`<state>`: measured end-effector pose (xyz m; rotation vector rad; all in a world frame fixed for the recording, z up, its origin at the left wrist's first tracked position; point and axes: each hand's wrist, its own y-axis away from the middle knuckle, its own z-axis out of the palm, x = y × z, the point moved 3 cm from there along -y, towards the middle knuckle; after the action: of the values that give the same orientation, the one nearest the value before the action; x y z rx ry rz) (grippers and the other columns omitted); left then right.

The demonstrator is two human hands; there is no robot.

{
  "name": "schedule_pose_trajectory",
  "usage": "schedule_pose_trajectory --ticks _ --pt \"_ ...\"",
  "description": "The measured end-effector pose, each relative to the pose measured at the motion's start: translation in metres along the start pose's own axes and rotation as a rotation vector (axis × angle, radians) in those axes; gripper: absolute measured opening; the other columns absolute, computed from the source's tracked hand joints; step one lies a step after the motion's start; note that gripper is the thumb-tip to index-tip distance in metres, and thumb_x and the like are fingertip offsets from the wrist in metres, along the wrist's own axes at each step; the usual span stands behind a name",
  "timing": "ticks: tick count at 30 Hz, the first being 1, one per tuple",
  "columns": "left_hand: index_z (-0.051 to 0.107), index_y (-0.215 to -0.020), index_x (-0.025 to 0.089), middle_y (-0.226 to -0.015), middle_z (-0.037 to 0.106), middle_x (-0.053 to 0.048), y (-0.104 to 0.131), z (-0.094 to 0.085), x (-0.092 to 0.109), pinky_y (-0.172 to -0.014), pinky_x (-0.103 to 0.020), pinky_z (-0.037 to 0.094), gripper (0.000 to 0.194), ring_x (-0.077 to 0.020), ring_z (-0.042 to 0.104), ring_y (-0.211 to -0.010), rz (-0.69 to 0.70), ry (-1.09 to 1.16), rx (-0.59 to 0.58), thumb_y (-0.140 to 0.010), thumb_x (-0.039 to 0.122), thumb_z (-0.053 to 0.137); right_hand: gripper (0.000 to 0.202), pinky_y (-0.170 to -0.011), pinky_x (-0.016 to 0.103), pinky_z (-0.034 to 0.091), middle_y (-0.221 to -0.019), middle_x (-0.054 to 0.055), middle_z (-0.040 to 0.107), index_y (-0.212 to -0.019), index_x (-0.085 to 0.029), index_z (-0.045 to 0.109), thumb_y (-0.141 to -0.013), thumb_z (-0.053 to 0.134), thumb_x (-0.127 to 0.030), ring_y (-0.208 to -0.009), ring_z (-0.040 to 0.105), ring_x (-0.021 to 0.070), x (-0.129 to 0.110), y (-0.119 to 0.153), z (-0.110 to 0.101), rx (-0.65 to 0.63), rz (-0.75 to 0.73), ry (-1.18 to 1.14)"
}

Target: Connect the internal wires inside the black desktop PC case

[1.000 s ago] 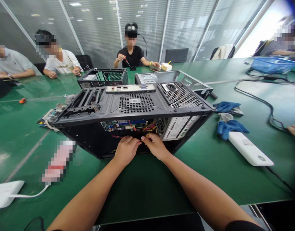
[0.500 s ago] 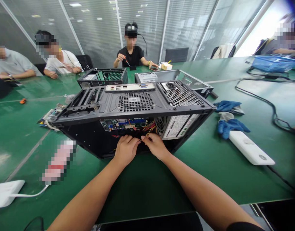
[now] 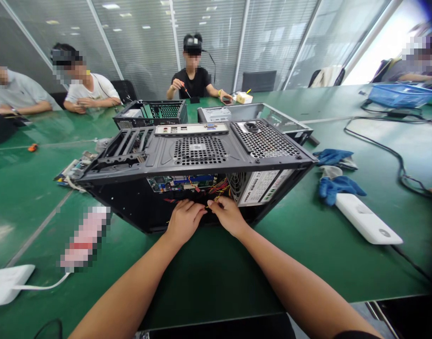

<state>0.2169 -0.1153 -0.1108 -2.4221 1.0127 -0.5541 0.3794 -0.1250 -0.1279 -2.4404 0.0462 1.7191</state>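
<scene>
A black computer case stands on the table with its open side towards me, its back panel facing up. Just inside the opening, my left hand is closed, thumb against fingers. My right hand pinches close beside it, fingertips almost meeting. Between them shows a thin yellow-and-black cable; the exact grip is partly hidden by the fingers. Behind the hands are more coloured power wires, a circuit board and the power supply with its white label.
Two more computer cases stand behind mine. Blue gloves and a white power bank lie at right, a loose circuit board at left. A blue basket and black cables lie far right. Several people sit around the table.
Both hands stay at nearly the same spot inside the case opening, with only slight finger movement. Across the table at left, a co-worker's raised hand has come down.
</scene>
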Motion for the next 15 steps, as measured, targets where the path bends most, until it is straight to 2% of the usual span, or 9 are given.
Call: schedule_pose_trajectory --ticks 4,15 --pt "0.068 -0.087 0.019 -0.075 0.068 -0.003 0.0007 0.0008 -0.0005 -0.087 -0.037 0.05 0.016 -0.0184 0.063 -0.074 0.007 0.032 0.017 -0.095 0.03 0.058 0.036 -0.062 0.029 0.039 -0.062 -0.001 0.056 -0.063 -0.022 0.053 -0.084 0.055 -0.05 -0.064 0.053 0.0169 -0.002 0.0006 -0.0003 -0.014 0.007 -0.01" --pt "0.069 -0.09 0.018 -0.074 0.067 -0.004 -0.0031 -0.0042 0.0041 -0.07 -0.034 0.044 0.02 -0.0206 0.061 -0.073 -0.004 -0.114 0.005 -0.097 0.026 0.053 0.035 -0.061 0.029 0.038 -0.061 0.0 0.056 -0.063 -0.022 0.052 -0.085 0.052 -0.05 -0.063 0.053 0.0166 -0.0018 0.0 0.001 -0.029 -0.023 -0.002"
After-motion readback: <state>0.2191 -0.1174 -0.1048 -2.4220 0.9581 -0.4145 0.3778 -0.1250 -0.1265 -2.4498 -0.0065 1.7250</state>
